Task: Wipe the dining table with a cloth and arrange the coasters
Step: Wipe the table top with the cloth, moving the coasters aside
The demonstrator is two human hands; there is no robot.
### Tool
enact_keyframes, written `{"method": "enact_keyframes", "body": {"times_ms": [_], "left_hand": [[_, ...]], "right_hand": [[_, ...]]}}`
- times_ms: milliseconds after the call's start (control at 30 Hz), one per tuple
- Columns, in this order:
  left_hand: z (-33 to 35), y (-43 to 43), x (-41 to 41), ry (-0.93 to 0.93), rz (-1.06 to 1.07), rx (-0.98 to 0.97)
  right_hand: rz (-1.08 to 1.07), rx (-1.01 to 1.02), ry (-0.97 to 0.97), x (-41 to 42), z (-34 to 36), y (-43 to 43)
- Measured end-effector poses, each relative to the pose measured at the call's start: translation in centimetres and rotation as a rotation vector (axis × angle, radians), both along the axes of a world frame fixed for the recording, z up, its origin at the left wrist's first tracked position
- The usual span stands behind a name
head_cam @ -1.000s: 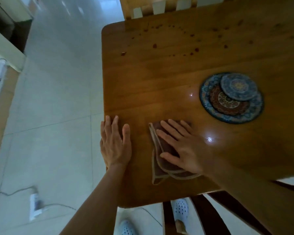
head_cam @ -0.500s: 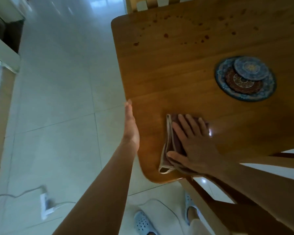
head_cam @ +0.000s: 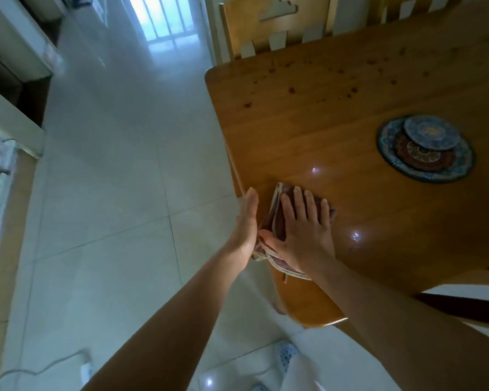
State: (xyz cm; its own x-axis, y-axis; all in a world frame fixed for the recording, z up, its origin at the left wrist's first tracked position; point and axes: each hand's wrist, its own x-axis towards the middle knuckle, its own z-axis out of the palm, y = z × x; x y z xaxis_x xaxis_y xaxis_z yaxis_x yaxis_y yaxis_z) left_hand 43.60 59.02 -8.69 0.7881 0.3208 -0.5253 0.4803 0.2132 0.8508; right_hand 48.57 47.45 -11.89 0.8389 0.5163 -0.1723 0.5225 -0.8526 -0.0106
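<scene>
right hand [head_cam: 305,235] is lying flat on the folded brown cloth [head_cam: 275,221], fingers straight and slightly spread, pressing it onto the table [head_cam: 308,142] right at the table's left edge. part of the cloth is hanging over that edge. left hand [head_cam: 247,224] is standing edgewise just off the edge, fingers straight and together, palm facing the cloth, holding nothing. coasters [head_cam: 426,148] are sitting stacked, well apart to the right. dark spots [head_cam: 291,90] are dotting the far part of the table. a chair [head_cam: 274,26] is standing at the far side.
</scene>
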Motion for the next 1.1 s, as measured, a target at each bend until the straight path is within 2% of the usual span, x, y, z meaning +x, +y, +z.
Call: {"method": "enact_keyframes", "body": {"times_ms": [167,333,400,467,600,700,833,933,1000,1100], "left_hand": [[0.7,2.1,2.0,0.033,-0.214,0.557],[-1.0,6.1,6.4,0.085,-0.244,0.762],[-1.5,7.5,9.0,0.014,-0.254,0.932],[-1.7,8.9,11.4,-0.091,-0.231,1.02],[-2.9,12.2,16.2,-0.219,-0.266,1.089],[-3.3,14.0,18.2,-0.295,-0.3,1.045],[-3.0,17.7,21.2,-0.323,-0.32,0.873],[-1.9,19.8,23.2,-0.2,-0.144,0.659],[-1.6,20.7,24.3,-0.216,-0.187,0.768],[-2.0,22.7,26.4,-0.3,-0.414,1.028]], "right_hand": [[-0.092,0.053,0.0,1.8,0.2,2.8],[-0.147,0.132,0.013,5.9,0.7,6.3],[-0.174,0.16,-0.002,8.4,0.5,8.0],[-0.195,0.163,-0.018,10.8,0.3,9.6],[-0.238,0.15,-0.03,16.5,-0.3,12.7],[-0.249,0.117,-0.03,20.4,-0.5,14.4],[-0.282,0.14,-0.048,23.8,-0.7,16.2],[-0.283,0.196,-0.06,24.4,-0.4,16.5],[-0.25,0.235,-0.042,23.4,-0.2,15.5],[-0.19,0.214,-0.029,20.7,-0.5,12.5]]}}
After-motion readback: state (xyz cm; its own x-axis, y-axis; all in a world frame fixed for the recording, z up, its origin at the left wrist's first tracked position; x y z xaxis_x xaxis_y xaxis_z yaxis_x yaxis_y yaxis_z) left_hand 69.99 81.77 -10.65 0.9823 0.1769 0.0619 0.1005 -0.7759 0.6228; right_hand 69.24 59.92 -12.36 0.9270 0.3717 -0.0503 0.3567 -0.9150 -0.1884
